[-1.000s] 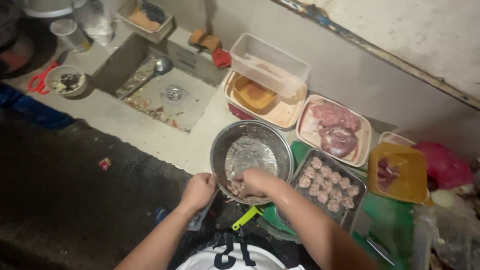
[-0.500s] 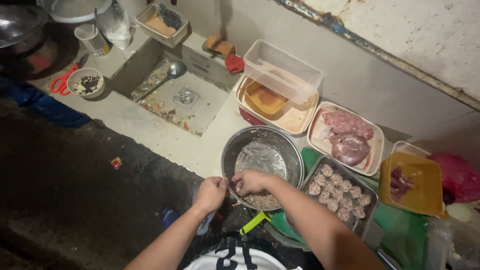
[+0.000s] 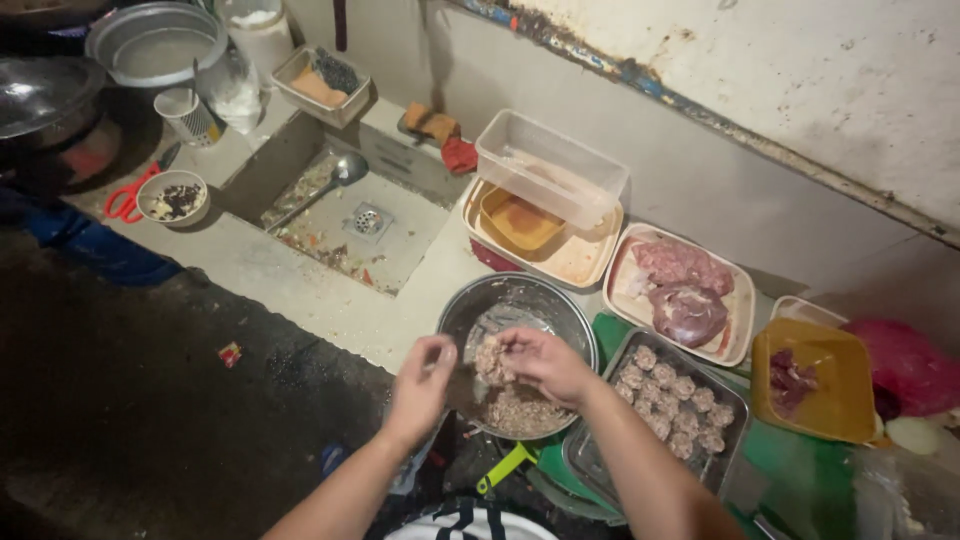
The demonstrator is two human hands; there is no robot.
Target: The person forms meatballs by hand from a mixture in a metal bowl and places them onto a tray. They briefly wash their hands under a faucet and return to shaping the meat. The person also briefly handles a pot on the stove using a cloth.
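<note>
Over the steel bowl [image 3: 520, 310] of minced meat, the right hand [image 3: 545, 362] pinches a meat lump [image 3: 489, 358], close to the meatball tray [image 3: 735, 400]; the left hand [image 3: 420, 385] hovers half-curled, holding nothing visible.

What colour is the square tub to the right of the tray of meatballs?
Yellow-orange plastic square tub, seen best in the head view.

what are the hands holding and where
The right hand grips a lump of minced meat by its side, in the fingertips, over the metal bowl. The left hand looks empty.
</note>
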